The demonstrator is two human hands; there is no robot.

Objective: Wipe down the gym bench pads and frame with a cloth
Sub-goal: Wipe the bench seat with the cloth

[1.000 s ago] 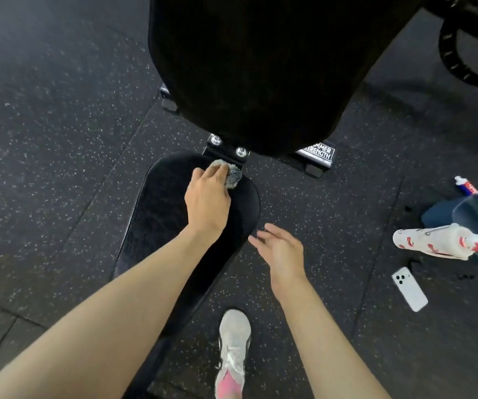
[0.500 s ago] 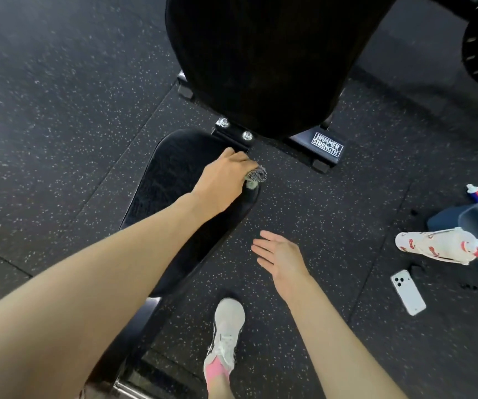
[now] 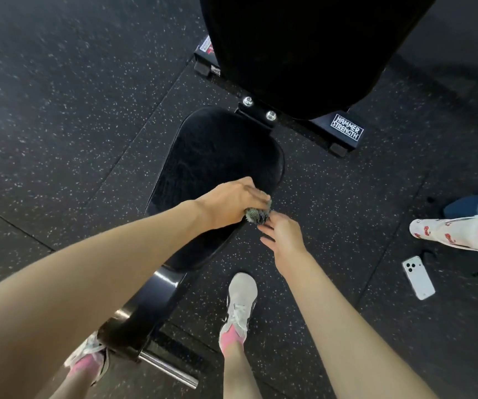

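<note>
Grey and nubby, the cloth [image 3: 256,216] is bunched under my left hand [image 3: 232,203]. My fingers curl over it and press it onto the right edge of the black seat pad [image 3: 217,151], about midway along. My right hand [image 3: 282,234] holds nothing, its fingers straight and relaxed. Its fingertips reach the cloth's near side, but I cannot tell whether they touch it.

I judge this to be the seat-pad step, working the right rim. The back pad [image 3: 304,53] at the far side and the frame [image 3: 151,306] near my feet look left to do. The next move calls for regathering or handing over the cloth, then running it down the curved rim toward the near end with steady pressure.

1 s ago the cloth sat at the pad's far end by the 2 bolts [image 3: 271,115], and 0.5 s ago at the far right corner. It has since come nearer along that edge. My right hand, then hovering well apart over the floor, has closed in on it.
</note>
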